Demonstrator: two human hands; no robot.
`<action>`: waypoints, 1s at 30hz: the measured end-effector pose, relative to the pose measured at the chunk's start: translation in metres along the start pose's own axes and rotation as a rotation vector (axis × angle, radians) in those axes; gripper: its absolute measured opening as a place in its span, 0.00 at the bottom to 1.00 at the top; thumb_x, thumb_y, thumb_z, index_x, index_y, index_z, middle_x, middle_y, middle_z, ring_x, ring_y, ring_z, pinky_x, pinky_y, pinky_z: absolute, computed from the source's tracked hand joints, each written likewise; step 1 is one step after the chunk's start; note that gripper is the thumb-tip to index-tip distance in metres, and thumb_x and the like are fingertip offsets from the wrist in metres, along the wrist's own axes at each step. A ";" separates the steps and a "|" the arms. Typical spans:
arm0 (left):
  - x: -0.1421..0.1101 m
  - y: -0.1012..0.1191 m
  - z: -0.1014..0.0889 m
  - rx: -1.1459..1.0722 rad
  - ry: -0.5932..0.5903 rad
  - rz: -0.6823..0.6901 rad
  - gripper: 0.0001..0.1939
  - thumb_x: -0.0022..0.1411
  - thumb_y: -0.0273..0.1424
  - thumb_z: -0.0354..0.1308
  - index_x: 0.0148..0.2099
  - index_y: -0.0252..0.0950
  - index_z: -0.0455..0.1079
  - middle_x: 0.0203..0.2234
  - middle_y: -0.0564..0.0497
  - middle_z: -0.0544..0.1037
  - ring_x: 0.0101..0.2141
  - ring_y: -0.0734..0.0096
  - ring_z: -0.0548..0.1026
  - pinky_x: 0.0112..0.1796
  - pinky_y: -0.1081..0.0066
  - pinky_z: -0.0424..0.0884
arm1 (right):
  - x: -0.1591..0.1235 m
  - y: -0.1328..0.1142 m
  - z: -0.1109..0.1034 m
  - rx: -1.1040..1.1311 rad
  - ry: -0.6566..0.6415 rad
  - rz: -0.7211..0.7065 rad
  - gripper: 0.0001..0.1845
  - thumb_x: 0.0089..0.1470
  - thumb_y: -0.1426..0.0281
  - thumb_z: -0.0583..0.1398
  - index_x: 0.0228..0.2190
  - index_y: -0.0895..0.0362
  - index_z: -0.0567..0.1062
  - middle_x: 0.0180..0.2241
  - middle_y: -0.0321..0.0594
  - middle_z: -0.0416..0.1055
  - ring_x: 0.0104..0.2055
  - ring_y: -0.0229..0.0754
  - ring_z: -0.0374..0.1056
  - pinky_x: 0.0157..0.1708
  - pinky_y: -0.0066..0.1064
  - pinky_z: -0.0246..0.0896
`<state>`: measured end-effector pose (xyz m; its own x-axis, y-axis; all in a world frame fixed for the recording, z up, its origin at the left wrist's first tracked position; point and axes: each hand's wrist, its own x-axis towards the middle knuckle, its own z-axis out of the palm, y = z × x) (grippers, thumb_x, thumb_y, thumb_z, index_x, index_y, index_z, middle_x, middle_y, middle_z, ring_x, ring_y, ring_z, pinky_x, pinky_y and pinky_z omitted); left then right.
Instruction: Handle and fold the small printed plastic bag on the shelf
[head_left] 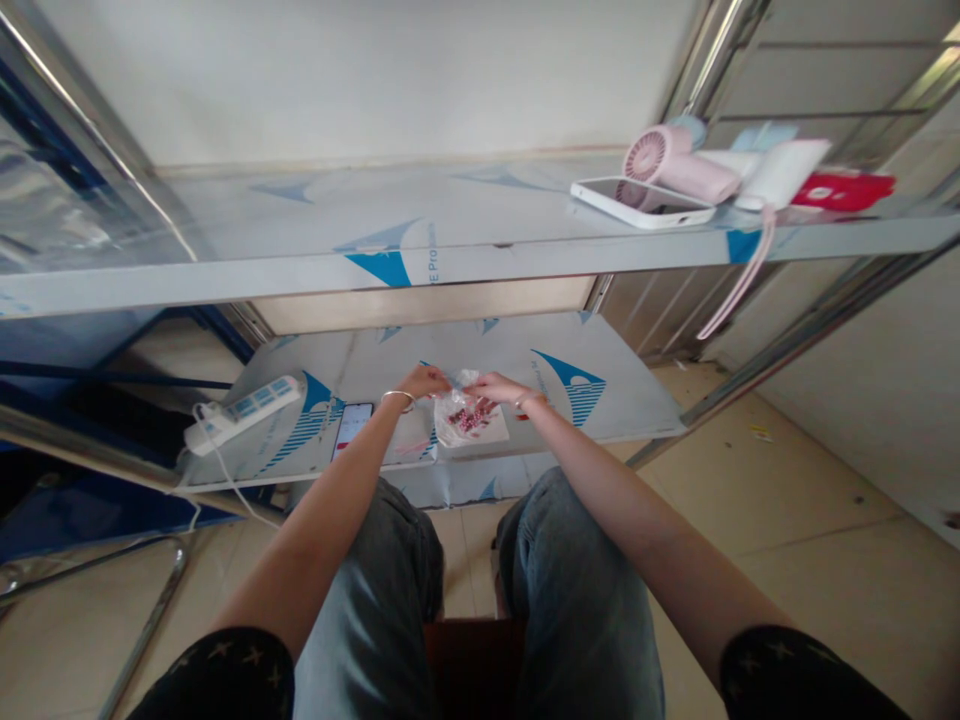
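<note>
Both my hands meet over the lower shelf (495, 345) at a clear plastic bag (451, 425) with small red and pink pieces (476, 418) in or under it. My left hand (424, 381) is closed, its fingers pinched at the upper left of the bag. From the other side my right hand (496, 387) pinches the bag's top edge, also closed. A white card or paper (495, 430) shows at the bag's lower right. Left of the bag lies a phone (352, 425) with its screen lit. Fine detail at the fingertips is too small to make out.
A white power strip (244, 412) with a cable lies on the lower shelf's left. The upper shelf (285, 265) juts out above my hands. On its right are a white-edged phone (641, 203), a pink handheld fan (679, 165) and a red packet (844, 190). A strap (742, 280) hangs down.
</note>
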<state>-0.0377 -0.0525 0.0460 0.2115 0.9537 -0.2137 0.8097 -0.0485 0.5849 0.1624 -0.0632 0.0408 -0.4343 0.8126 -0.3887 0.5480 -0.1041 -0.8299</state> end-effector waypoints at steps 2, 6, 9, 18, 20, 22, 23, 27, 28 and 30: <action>0.004 0.001 0.001 -0.199 -0.007 -0.016 0.11 0.59 0.31 0.54 0.41 0.34 0.74 0.38 0.47 0.79 0.34 0.72 0.77 0.31 0.78 0.69 | 0.003 0.000 -0.001 0.046 0.046 0.020 0.15 0.54 0.63 0.61 0.36 0.64 0.75 0.29 0.45 0.75 0.25 0.35 0.69 0.28 0.23 0.64; 0.011 -0.005 0.002 -0.483 0.033 -0.049 0.12 0.58 0.36 0.56 0.39 0.32 0.71 0.36 0.46 0.79 0.31 0.73 0.76 0.30 0.77 0.68 | -0.005 -0.003 -0.004 0.152 0.089 0.003 0.14 0.52 0.65 0.63 0.37 0.64 0.76 0.30 0.46 0.76 0.29 0.38 0.72 0.31 0.24 0.66; 0.013 -0.009 0.003 -0.607 0.020 -0.064 0.14 0.57 0.39 0.57 0.41 0.33 0.69 0.36 0.47 0.79 0.30 0.74 0.76 0.30 0.78 0.68 | -0.012 -0.006 -0.006 0.183 0.070 -0.025 0.14 0.51 0.65 0.64 0.35 0.64 0.77 0.31 0.47 0.77 0.29 0.38 0.73 0.32 0.24 0.67; 0.009 0.000 0.005 -0.470 0.095 -0.057 0.14 0.62 0.36 0.49 0.40 0.31 0.69 0.28 0.46 0.79 0.16 0.80 0.66 0.24 0.77 0.65 | -0.008 -0.008 0.000 0.249 0.001 -0.023 0.10 0.54 0.69 0.62 0.34 0.65 0.75 0.36 0.50 0.76 0.27 0.38 0.72 0.29 0.25 0.67; 0.009 0.003 0.005 -0.357 0.179 -0.034 0.15 0.62 0.36 0.48 0.39 0.31 0.70 0.22 0.49 0.76 0.14 0.81 0.62 0.20 0.78 0.61 | -0.006 -0.007 0.001 0.301 0.048 -0.075 0.11 0.56 0.67 0.60 0.36 0.64 0.75 0.37 0.49 0.76 0.27 0.37 0.72 0.28 0.25 0.67; 0.009 0.004 0.005 -0.294 0.240 -0.013 0.16 0.62 0.36 0.48 0.38 0.31 0.71 0.17 0.52 0.73 0.13 0.80 0.60 0.19 0.79 0.58 | -0.004 -0.006 0.000 0.361 0.111 -0.134 0.13 0.57 0.65 0.59 0.38 0.63 0.75 0.38 0.49 0.76 0.28 0.37 0.72 0.28 0.24 0.66; 0.009 0.005 0.005 -0.280 0.265 0.000 0.16 0.62 0.37 0.47 0.38 0.31 0.72 0.15 0.53 0.71 0.13 0.79 0.60 0.19 0.79 0.58 | -0.003 -0.006 0.000 0.388 0.138 -0.157 0.13 0.57 0.65 0.58 0.38 0.62 0.75 0.38 0.49 0.76 0.29 0.37 0.72 0.28 0.24 0.66; 0.010 0.007 0.004 -0.246 0.352 0.026 0.17 0.62 0.37 0.46 0.37 0.32 0.72 0.13 0.54 0.69 0.17 0.76 0.66 0.22 0.79 0.60 | 0.000 -0.003 -0.002 0.454 0.218 -0.200 0.13 0.55 0.66 0.60 0.38 0.63 0.74 0.37 0.49 0.76 0.30 0.36 0.72 0.29 0.23 0.65; 0.011 0.007 0.004 -0.236 0.363 0.017 0.17 0.63 0.38 0.46 0.38 0.32 0.71 0.14 0.53 0.69 0.18 0.75 0.68 0.23 0.78 0.61 | 0.001 -0.002 -0.002 0.464 0.234 -0.205 0.12 0.54 0.67 0.60 0.37 0.63 0.74 0.36 0.49 0.76 0.30 0.36 0.72 0.29 0.23 0.65; 0.010 0.007 0.005 -0.207 0.388 -0.014 0.17 0.64 0.39 0.46 0.41 0.33 0.70 0.17 0.52 0.72 0.22 0.72 0.71 0.26 0.77 0.64 | 0.003 -0.002 -0.002 0.476 0.252 -0.202 0.10 0.53 0.68 0.61 0.36 0.63 0.73 0.35 0.48 0.76 0.29 0.36 0.72 0.28 0.22 0.65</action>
<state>-0.0272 -0.0446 0.0440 -0.0523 0.9966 0.0642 0.6761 -0.0120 0.7367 0.1610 -0.0597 0.0421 -0.2808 0.9488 -0.1447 0.0647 -0.1317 -0.9892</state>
